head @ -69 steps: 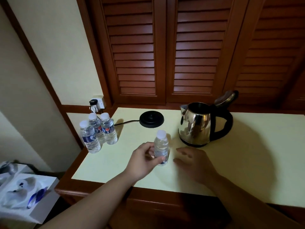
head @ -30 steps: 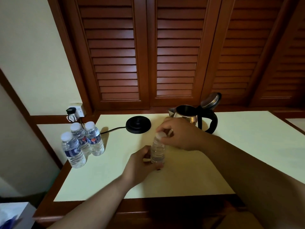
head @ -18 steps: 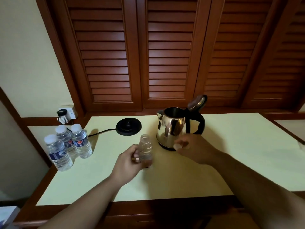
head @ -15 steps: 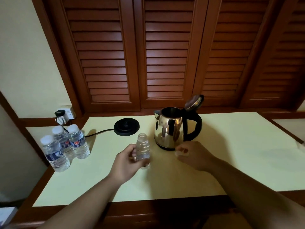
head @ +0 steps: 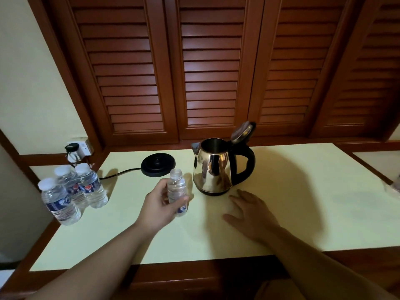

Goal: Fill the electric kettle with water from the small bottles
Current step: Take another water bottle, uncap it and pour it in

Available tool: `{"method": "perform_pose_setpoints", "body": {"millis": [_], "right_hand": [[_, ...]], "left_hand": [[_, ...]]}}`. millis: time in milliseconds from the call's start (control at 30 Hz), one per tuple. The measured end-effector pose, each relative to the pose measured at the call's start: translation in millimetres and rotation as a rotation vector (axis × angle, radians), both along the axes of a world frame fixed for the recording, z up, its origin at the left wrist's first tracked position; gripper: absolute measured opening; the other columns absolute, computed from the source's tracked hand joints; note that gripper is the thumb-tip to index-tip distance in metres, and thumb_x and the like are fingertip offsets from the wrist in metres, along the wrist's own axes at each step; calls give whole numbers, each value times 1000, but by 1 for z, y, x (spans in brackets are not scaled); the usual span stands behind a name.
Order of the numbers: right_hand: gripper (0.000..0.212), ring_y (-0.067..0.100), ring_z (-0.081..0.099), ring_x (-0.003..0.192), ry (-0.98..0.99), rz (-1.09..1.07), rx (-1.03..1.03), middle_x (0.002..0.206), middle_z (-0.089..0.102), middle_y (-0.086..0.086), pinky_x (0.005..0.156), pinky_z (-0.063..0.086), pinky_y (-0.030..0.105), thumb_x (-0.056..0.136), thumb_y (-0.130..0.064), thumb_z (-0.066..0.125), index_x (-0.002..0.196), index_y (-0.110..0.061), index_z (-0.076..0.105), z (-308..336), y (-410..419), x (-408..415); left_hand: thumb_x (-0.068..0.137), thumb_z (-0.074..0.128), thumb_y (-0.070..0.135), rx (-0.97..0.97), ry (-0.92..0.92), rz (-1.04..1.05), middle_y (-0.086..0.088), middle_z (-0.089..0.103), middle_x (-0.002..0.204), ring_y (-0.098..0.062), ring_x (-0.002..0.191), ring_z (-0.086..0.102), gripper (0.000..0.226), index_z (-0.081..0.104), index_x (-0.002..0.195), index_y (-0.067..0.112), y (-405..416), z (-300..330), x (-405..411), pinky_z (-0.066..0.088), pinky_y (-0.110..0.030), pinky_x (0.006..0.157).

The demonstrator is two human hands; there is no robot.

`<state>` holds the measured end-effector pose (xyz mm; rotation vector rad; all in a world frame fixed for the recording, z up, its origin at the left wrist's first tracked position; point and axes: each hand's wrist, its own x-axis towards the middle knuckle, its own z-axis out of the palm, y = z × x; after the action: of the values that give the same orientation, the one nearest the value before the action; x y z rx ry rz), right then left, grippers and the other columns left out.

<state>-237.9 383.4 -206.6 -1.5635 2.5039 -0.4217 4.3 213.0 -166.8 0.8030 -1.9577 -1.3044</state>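
My left hand (head: 161, 207) grips a small clear water bottle (head: 177, 189) round its body, upright, with its neck uncapped. It is just left of the steel electric kettle (head: 213, 169), which stands off its base with its lid (head: 242, 132) tipped open and its black handle to the right. My right hand (head: 249, 214) rests on the pale yellow tabletop (head: 303, 213) in front of the kettle, fingers spread and flat. The bottle's cap is not visible. Three capped full bottles (head: 73, 191) stand together at the table's left edge.
The black kettle base (head: 158, 164) sits behind the held bottle, its cord running left to a wall socket (head: 75, 148). Louvred wooden doors (head: 212, 72) close off the back. A clear, blurred item (head: 396, 187) lies at the far right edge.
My right hand twisted the white cap off the bottle, carried it right and down, and now lies flat on the table. My left hand kept hold of the bottle throughout.
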Motion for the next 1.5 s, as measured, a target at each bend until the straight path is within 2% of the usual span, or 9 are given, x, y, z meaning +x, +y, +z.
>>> {"method": "perform_pose_setpoints", "body": {"millis": [167, 367, 600, 767, 900, 1033, 1167, 1333, 1500], "right_hand": [[86, 16, 15, 156, 1, 1, -12, 171, 17, -7, 127, 11, 34, 86, -81, 44, 158, -36, 33, -6, 0, -4], [87, 12, 15, 155, -12, 0, -35, 170, 18, -10, 125, 11, 31, 84, -83, 41, 157, -37, 35, -10, -1, -8], [83, 11, 14, 155, -28, 6, -54, 170, 19, -10, 123, 10, 29, 86, -80, 46, 156, -37, 37, -11, 1, -9], [83, 11, 15, 155, -27, 6, -60, 169, 20, -11, 123, 10, 30, 84, -82, 44, 155, -39, 38, -14, 0, -11], [83, 10, 15, 155, -31, 3, -70, 169, 21, -12, 122, 10, 30, 84, -82, 44, 155, -39, 38, -14, 0, -11], [84, 9, 14, 155, -22, 3, -68, 169, 21, -12, 122, 11, 31, 83, -84, 42, 155, -40, 38, -14, -1, -12], [85, 10, 14, 155, -27, 6, -76, 168, 22, -12, 123, 12, 32, 82, -84, 42, 154, -40, 39, -15, 0, -12], [85, 10, 15, 155, -29, 12, -75, 168, 22, -12, 124, 14, 34, 82, -84, 41, 154, -40, 39, -15, -1, -13], [84, 9, 16, 153, -30, 5, -92, 167, 25, -12, 123, 15, 34, 81, -83, 43, 153, -39, 42, -16, -2, -13]], "left_hand": [[85, 86, 24, -153, -50, -10, 15, 77, 106, -5, 96, 74, 39, 65, 118, 26, -21, 34, -12, 62, -37, 90], [66, 88, 63, -252, -171, -65, 11, 78, 105, -12, 97, 75, 58, 65, 112, 36, -62, 79, -34, 60, -47, 94], [80, 88, 42, -414, -387, -97, 11, 76, 102, -8, 94, 72, 42, 64, 111, 30, -81, 111, -59, 56, -33, 84], [76, 90, 44, -583, -553, -137, 14, 69, 91, -11, 88, 67, 40, 63, 104, 34, -90, 130, -69, 46, -30, 74], [74, 87, 52, -696, -687, -121, 11, 72, 92, -15, 84, 71, 49, 65, 115, 36, -95, 148, -73, 58, -37, 76], [77, 88, 42, -722, -770, -165, 8, 73, 84, -19, 64, 73, 48, 65, 118, 35, -96, 167, -77, 63, -41, 70], [78, 85, 49, -936, -857, -155, 5, 73, 115, -24, 109, 66, 57, 63, 128, 33, -100, 178, -80, 55, -38, 87], [82, 83, 51, -1010, -910, -165, 1, 70, 124, -26, 114, 63, 61, 60, 135, 30, -105, 186, -82, 47, -35, 82], [79, 82, 55, -1067, -964, -146, 1, 69, 126, -27, 117, 64, 67, 59, 137, 32, -103, 197, -83, 54, -39, 87]]}}
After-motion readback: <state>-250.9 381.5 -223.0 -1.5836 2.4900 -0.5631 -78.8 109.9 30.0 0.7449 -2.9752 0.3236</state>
